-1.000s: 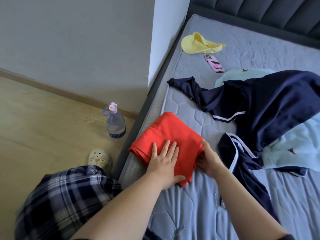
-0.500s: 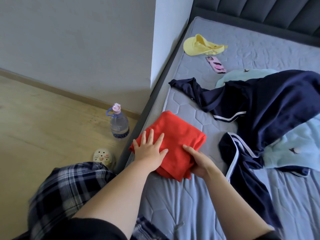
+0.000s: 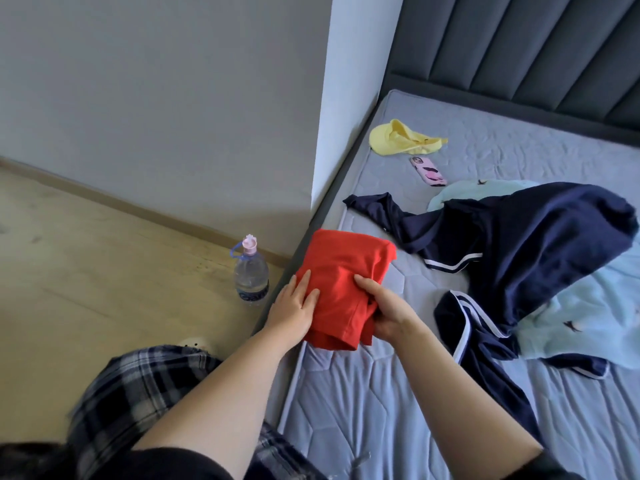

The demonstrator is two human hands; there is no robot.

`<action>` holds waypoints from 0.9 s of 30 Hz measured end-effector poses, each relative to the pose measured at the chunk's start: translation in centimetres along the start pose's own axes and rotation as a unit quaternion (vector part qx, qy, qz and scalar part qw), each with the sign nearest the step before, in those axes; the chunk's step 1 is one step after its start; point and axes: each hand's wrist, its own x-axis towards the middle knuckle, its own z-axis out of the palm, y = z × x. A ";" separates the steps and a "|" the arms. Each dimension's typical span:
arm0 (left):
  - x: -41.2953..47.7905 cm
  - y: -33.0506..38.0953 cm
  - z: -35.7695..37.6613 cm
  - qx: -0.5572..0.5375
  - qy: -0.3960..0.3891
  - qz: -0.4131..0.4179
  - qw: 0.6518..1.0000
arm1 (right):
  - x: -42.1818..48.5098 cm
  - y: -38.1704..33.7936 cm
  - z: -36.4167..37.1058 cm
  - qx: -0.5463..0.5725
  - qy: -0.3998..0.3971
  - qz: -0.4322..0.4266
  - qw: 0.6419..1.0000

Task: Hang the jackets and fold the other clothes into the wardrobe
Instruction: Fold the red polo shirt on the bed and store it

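A folded red garment [image 3: 341, 271] lies at the near left edge of the grey mattress [image 3: 381, 410]. My left hand [image 3: 294, 306] presses flat against its left side, fingers together. My right hand [image 3: 384, 308] grips its right edge, thumb on top and fingers underneath. To the right a navy jacket with white stripes [image 3: 519, 258] is spread in a heap. It lies partly over a light blue garment [image 3: 581, 320]. Further back rests a yellow garment [image 3: 398, 142].
A pink phone [image 3: 427, 170] lies on the mattress near the yellow garment. A water bottle [image 3: 251, 275] stands on the wooden floor beside the bed frame. A pale slipper [image 3: 195, 342] peeks out by my plaid-clad leg. A dark padded headboard [image 3: 519, 57] stands behind.
My left hand slid from the top of the red garment to its left side. My right hand closed on its right edge, and the bundle's near end has lifted slightly.
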 end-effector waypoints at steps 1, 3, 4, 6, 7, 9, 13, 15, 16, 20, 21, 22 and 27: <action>-0.3 0.1 -0.8 -0.012 0.011 -0.001 1.000 | -0.2 -0.4 1.2 -0.021 -0.005 0.003 1.000; -0.9 0.4 -2.8 -0.038 0.044 0.004 0.998 | -0.6 -1.4 4.0 -0.065 -0.011 0.003 0.998; -1.1 0.6 -4.1 -0.050 0.065 0.008 0.997 | -0.8 -1.8 5.6 -0.083 -0.016 0.000 0.996; -1.6 0.7 -7.0 -0.083 0.092 0.001 0.992 | -1.3 -2.4 9.0 -0.100 -0.039 -0.006 0.994; -1.8 0.7 -8.4 -0.101 0.095 -0.008 0.990 | -1.5 -2.6 10.5 -0.101 -0.051 -0.007 0.994; -2.3 0.4 -12.0 -0.134 0.115 -0.022 0.984 | -1.8 -2.6 14.4 -0.111 -0.081 -0.005 0.990; -3.1 -1.8 -19.4 -0.213 0.166 -0.021 0.963 | -1.6 -1.2 23.3 -0.154 -0.119 -0.004 0.981; -3.3 -3.6 -22.7 -0.241 0.208 -0.025 0.947 | -0.6 0.2 27.6 -0.175 -0.130 -0.004 0.976; -3.5 -4.7 -24.1 -0.260 0.225 -0.034 0.939 | 0.1 1.2 29.7 -0.185 -0.133 -0.002 0.974; -3.4 -10.8 -29.2 -0.353 0.246 -0.066 0.900 | 4.7 6.2 37.5 -0.219 -0.132 0.016 0.967; -2.9 -12.7 -30.5 -0.370 0.249 -0.071 0.892 | 6.3 7.6 39.4 -0.225 -0.130 0.023 0.965; -2.2 -14.8 -31.9 -0.387 0.253 -0.081 0.883 | 8.1 9.0 41.4 -0.232 -0.129 0.031 0.964; 3.2 -25.7 -39.0 -0.439 0.287 -0.141 0.840 | 17.6 15.1 51.3 -0.259 -0.144 0.065 0.953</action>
